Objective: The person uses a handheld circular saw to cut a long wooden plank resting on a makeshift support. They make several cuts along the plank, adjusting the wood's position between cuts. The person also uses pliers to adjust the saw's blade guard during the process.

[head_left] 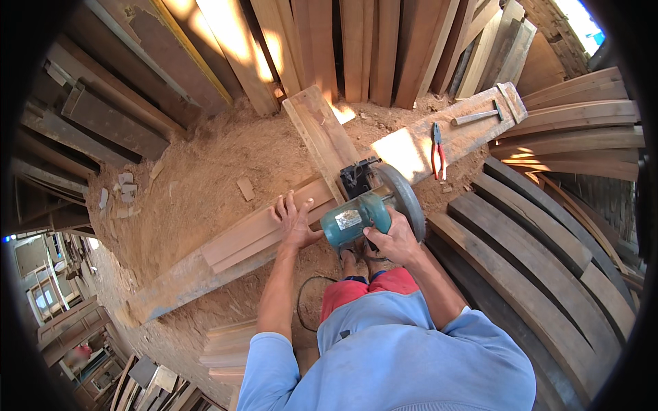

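My right hand [397, 238] is wrapped round the rear handle of a green circular saw [348, 218]. The saw's round grey guard faces right, and its black base rests at the end of the reddish wooden boards [250, 236]. My left hand [296, 225] lies on those boards with its fingers spread, just left of the saw's motor. Beneath the boards runs a long, dusty plank [175, 291] set diagonally. A wider board [319, 130] lies across it, reaching away from me beyond the saw. The saw hides the cutting spot and the blade's lower part.
Red-handled pliers [437, 149] and a hammer [478, 118] lie on the plank's right part. Timber [356, 51] leans along the far side; dark beams [528, 260] are stacked on the right. Sawdust [199, 185] covers the ground. A black cord [299, 301] curls near my feet.
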Demonstrator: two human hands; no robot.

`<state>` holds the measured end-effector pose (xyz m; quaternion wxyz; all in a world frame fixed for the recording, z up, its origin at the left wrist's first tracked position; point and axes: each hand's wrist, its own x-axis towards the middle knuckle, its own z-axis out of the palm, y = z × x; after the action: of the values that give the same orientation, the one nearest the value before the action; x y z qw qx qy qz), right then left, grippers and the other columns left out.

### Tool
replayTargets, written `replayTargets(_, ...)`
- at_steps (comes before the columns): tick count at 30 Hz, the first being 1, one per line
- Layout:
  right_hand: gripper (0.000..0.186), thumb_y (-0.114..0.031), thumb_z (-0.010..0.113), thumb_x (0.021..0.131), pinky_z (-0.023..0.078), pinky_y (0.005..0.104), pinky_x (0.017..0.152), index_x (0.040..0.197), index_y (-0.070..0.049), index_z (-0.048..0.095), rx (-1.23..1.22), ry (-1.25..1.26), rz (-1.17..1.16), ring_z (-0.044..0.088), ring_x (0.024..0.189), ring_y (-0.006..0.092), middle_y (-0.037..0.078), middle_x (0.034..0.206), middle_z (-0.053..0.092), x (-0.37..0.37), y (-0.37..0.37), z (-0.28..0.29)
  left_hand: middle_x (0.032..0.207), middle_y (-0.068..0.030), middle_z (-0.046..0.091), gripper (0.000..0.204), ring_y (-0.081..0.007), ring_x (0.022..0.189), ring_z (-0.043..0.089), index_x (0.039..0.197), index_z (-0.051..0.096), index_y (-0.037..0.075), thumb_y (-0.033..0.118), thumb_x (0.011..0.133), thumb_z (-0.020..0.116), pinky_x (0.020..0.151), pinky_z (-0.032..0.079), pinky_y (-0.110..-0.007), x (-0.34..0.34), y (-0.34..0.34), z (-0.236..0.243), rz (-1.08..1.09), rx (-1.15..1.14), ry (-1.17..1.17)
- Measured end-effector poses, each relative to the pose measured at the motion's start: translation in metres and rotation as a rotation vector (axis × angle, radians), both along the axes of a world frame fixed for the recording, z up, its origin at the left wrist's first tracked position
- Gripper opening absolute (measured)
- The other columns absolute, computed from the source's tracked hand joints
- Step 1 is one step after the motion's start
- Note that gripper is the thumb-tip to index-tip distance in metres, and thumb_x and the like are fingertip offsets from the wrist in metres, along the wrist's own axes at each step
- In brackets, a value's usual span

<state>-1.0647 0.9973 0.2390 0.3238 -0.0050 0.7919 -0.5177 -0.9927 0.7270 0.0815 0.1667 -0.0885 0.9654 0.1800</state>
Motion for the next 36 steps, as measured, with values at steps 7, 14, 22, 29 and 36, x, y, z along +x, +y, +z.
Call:
replayTargets(7,0.045,-0.016,0.075,0.088,0.053,0.0458,0.096,0.125,0.006,0.063,-0.017,-0.076,0.003,0.071,0.104,0.0366,0.025,0.109,0.073,0.0,-0.014,-0.005,0.164,-0.0276,0.029,0.093,-0.0538,0.154,0.018,0.136,0.058,0.026,0.043,0.055,0.098,0.121,0.004,-0.076,0.005,-0.002,-0.013,-0.004,0.041,0.123)
replayTargets(14,0.043,-0.017,0.075,0.088,0.052,0.0459,0.096,0.123,0.004,0.063,-0.056,-0.061,0.018,0.07,0.104,0.0374,0.024,0.107,0.072,-0.006,-0.025,-0.01,0.161,-0.0275,0.03,0.092,-0.0549,0.152,0.02,0.136,0.055,0.028,0.036,0.054,0.097,0.119,0.005,-0.078,0.007,-0.005,-0.023,-0.014,0.013,0.149)
replayTargets(22,0.04,-0.016,0.076,0.088,0.052,0.0466,0.092,0.119,0.004,0.063,-0.048,-0.067,0.019,0.071,0.101,0.0379,0.025,0.103,0.071,-0.015,-0.03,-0.016,0.16,-0.0272,0.031,0.093,-0.0546,0.151,0.021,0.139,0.055,0.029,0.035,0.056,0.096,0.118,0.008,-0.078,0.012,-0.007,-0.035,-0.023,-0.009,0.174)
replayTargets(29,0.038,-0.015,0.075,0.087,0.052,0.0468,0.091,0.118,0.005,0.063,-0.08,-0.02,0.029,0.071,0.1,0.038,0.025,0.102,0.071,-0.024,-0.035,-0.015,0.16,-0.0252,0.032,0.095,-0.0539,0.15,0.022,0.141,0.057,0.03,0.04,0.054,0.095,0.118,0.01,-0.077,0.01,-0.006,-0.027,-0.023,0.006,0.154)
replayTargets(36,0.037,-0.016,0.075,0.086,0.052,0.0479,0.09,0.114,0.006,0.063,-0.058,0.028,0.059,0.07,0.099,0.0407,0.027,0.1,0.07,-0.044,-0.046,-0.025,0.162,-0.0233,0.029,0.104,-0.0525,0.151,0.02,0.149,0.052,0.031,0.048,0.055,0.093,0.118,0.011,-0.076,0.0,-0.003,-0.005,-0.037,-0.037,0.035)
